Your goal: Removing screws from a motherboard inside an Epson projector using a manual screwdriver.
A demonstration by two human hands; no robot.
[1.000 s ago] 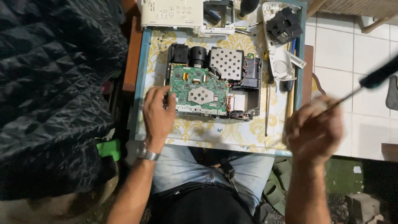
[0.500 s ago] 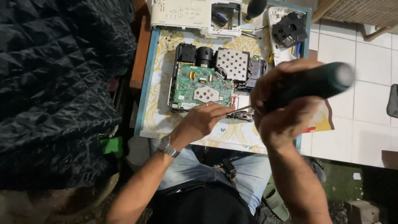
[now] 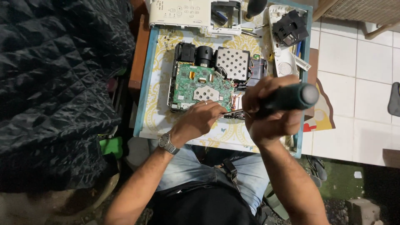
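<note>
An opened device with a green circuit board (image 3: 196,85) and a perforated metal plate (image 3: 233,63) lies on a small table with a yellow-patterned cloth (image 3: 156,112). My right hand (image 3: 268,110) is closed around the dark green handle of a screwdriver (image 3: 291,96), whose shaft points down at the board's near right corner. My left hand (image 3: 200,118), with a wristwatch, rests at that same corner and its fingers pinch the screwdriver's shaft near the tip.
A white casing (image 3: 179,12) lies at the table's far edge. A white cover with a black part (image 3: 289,27) sits at the far right. A dark quilted fabric (image 3: 54,83) fills the left. White floor tiles (image 3: 358,75) lie to the right.
My right hand has come in from the right with the screwdriver and now stands over the board's near right corner. My left hand has slid right along the board's near edge to the shaft.
</note>
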